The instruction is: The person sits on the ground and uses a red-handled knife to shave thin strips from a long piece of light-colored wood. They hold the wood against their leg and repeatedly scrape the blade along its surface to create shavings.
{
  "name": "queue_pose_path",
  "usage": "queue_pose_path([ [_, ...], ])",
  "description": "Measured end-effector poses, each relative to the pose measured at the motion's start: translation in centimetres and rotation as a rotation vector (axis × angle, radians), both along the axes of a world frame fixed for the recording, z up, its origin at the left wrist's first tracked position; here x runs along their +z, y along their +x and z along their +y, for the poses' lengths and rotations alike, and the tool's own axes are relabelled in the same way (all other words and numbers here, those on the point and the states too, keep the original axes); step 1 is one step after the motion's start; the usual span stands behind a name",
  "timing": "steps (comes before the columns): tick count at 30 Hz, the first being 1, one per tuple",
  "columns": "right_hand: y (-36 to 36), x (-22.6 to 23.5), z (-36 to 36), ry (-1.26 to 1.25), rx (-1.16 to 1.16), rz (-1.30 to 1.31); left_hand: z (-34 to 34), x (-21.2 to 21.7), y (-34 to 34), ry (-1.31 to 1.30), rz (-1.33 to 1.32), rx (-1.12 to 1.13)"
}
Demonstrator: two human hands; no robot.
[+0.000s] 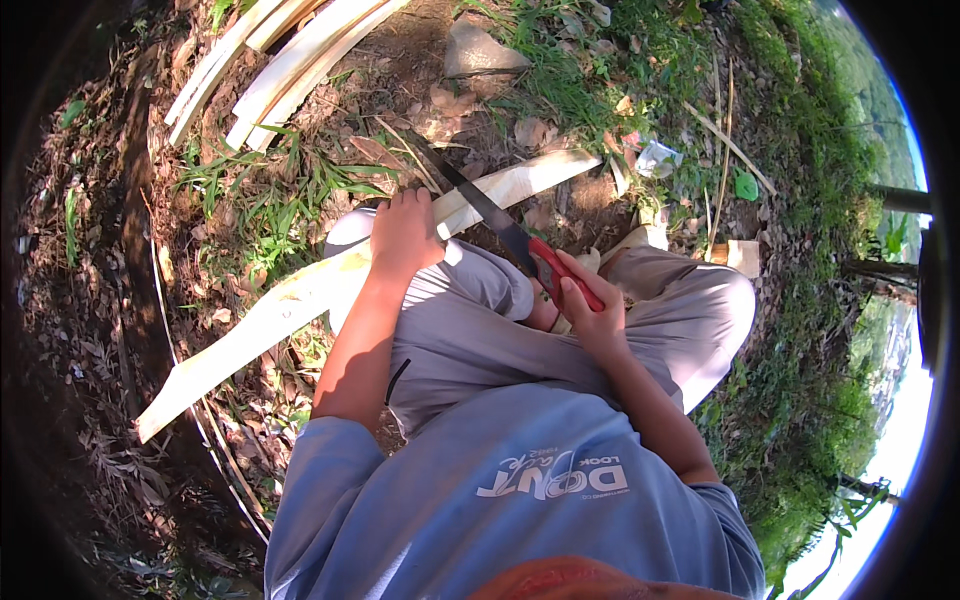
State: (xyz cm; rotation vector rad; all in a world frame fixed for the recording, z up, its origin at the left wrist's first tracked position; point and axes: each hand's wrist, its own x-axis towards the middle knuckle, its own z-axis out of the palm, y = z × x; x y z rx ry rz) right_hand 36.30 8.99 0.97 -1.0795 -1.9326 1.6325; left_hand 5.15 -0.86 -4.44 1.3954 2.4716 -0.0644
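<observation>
Outdoors, grass and dry leaves cover brown soil. The left hand clasps the plank beneath it; the right hand grips the saw, which crosses the plank just beside the left hand.

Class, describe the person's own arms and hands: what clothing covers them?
The bare left hand and bare right hand wear no gloves. Plain blue-grey fabric sleeves end near the elbows, leaving both forearms bare, with no watch or band visible.
</observation>
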Motion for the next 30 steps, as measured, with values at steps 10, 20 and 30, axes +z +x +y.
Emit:
queue_pose_path([
  [10, 7.2, 8.8, 0.6, -0.391, -0.100, -0.208, 1.7, 1.8, -0.2, -0.218, -0.184, -0.027],
  [20, -1.4, -3.3, 0.1, -0.356, -0.156, 0.118, 1.6, 0.5, -0.1, -0.130, -0.059, -0.058],
  [30, -1.3, -3.3, -0.1, -0.222, -0.123, 0.196, 2.4, -0.1, 1.2, -0.178, 0.002, -0.017],
])
